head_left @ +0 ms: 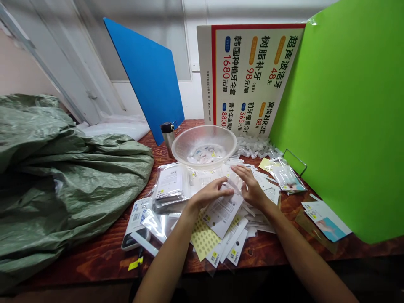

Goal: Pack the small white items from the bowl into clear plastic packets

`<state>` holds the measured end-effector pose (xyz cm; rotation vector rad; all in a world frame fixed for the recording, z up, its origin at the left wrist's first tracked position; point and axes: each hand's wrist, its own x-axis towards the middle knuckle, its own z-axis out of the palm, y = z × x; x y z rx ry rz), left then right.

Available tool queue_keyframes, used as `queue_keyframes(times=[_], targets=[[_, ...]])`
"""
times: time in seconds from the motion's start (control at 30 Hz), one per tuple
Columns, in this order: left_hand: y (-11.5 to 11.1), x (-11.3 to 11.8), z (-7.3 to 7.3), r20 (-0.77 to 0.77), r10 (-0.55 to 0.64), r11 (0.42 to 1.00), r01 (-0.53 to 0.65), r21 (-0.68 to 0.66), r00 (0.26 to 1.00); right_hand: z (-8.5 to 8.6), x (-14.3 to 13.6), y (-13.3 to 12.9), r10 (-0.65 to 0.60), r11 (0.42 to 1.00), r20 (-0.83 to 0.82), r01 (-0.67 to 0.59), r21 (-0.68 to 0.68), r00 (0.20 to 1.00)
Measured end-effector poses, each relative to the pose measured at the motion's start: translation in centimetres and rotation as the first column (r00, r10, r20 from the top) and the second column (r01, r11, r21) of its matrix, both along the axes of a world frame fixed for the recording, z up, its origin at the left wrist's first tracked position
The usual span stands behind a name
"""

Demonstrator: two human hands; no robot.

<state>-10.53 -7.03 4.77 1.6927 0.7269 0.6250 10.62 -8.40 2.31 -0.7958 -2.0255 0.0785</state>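
On the brown wooden table (265, 249), above a yellow dotted sheet (204, 240), your left hand (212, 192) pinches a white printed card (223, 211); your right hand (251, 188) grasps clear plastic (234, 182) at its far end, before a translucent bowl (202, 135).

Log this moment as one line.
left hand: holding white card | right hand: at clear plastic | partly under card: yellow dotted sheet | beyond hands: translucent bowl

A bowl (181, 145) stands behind the cards (224, 212), right of the flask (168, 141).
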Motion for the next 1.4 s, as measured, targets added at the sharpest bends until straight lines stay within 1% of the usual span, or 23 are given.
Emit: queue_keyframes(times=[0.07,0.1,0.17,0.27,0.33,0.43,0.53,0.6,0.67,0.77,0.83,0.87,0.97,1.03,1.1,1.17,1.33,1.4], targets=[[0.0,0.2,-0.1,0.035,0.034,0.999,-0.034,0.002,0.999,0.1,0.2,-0.2,0.028,0.987,-0.139,-0.049,-0.153,0.99],[0.0,0.3,-0.2,0.055,0.041,0.999,-0.041,-0.001,0.998,0.2,0.2,-0.4,0.041,0.975,-0.175,-0.078,-0.209,0.984],[0.1,0.5,-0.3,0.073,0.06,0.998,-0.061,0.002,0.995,0.5,0.2,-0.7,0.037,0.963,-0.187,-0.085,-0.257,0.982],[0.1,0.8,-0.5,0.051,0.147,0.988,-0.149,0.038,0.988,0.9,-0.1,-1.0,-0.043,0.974,-0.153,0.008,-0.227,0.987],[0.2,0.8,-0.7,0.053,0.186,0.981,-0.189,0.047,0.981,1.1,-0.3,-1.1,-0.077,0.98,-0.148,0.048,-0.196,0.986],[0.2,0.9,-0.7,0.114,0.195,0.98,-0.199,0.021,0.974,1.3,-0.4,-1.0,-0.11,0.982,-0.16,0.082,-0.172,0.981],[0.3,0.9,-0.7,0.169,0.188,0.982,-0.189,-0.008,0.968,1.1,-0.3,-0.8,-0.148,0.971,-0.189,0.106,-0.214,0.971],[0.4,0.8,-0.7,0.19,0.161,0.987,-0.159,-0.024,0.968,1.0,-0.3,-0.7,-0.15,0.96,-0.214,0.09,-0.267,0.965],[0.5,0.7,-0.8,0.204,0.145,0.989,-0.143,-0.022,0.968,0.9,-0.4,-0.6,-0.118,0.951,-0.229,0.043,-0.306,0.966],[0.6,0.7,-0.9,0.206,0.172,0.983,-0.18,0.021,0.963,0.8,-0.7,-0.7,-0.018,0.945,-0.202,-0.05,-0.325,0.979],[0.6,0.7,-0.9,0.216,0.195,0.978,-0.206,0.031,0.957,0.9,-0.8,-0.8,0.037,0.944,-0.17,-0.09,-0.316,0.985],[0.6,0.8,-0.9,0.227,0.201,0.978,-0.21,0.015,0.953,1.0,-0.9,-0.9,0.035,0.947,-0.169,-0.087,-0.311,0.985],[0.6,0.8,-0.9,0.261,0.203,0.979,-0.197,-0.048,0.944,1.3,-0.9,-1.1,-0.027,0.955,-0.194,-0.032,-0.294,0.981],[0.6,0.8,-0.9,0.248,0.213,0.976,-0.215,-0.018,0.945,1.3,-0.9,-1.1,-0.019,0.956,-0.154,-0.027,-0.291,0.988],[0.8,0.8,-0.9,0.216,0.225,0.969,-0.242,0.055,0.95,1.3,-1.0,-1.1,0.019,0.955,-0.092,-0.046,-0.294,0.996],[0.8,0.7,-1.0,0.203,0.224,0.966,-0.245,0.085,0.953,1.2,-1.1,-1.0,0.013,0.953,-0.081,-0.037,-0.301,0.997],[0.7,0.8,-0.9,0.221,0.214,0.972,-0.23,0.048,0.951,1.1,-1.1,-0.9,-0.011,0.952,-0.058,-0.007,-0.307,0.998],[0.6,0.8,-0.7,0.245,0.212,0.975,-0.222,0.014,0.946,1.2,-0.9,-1.0,-0.061,0.956,-0.104,0.028,-0.291,0.993]])
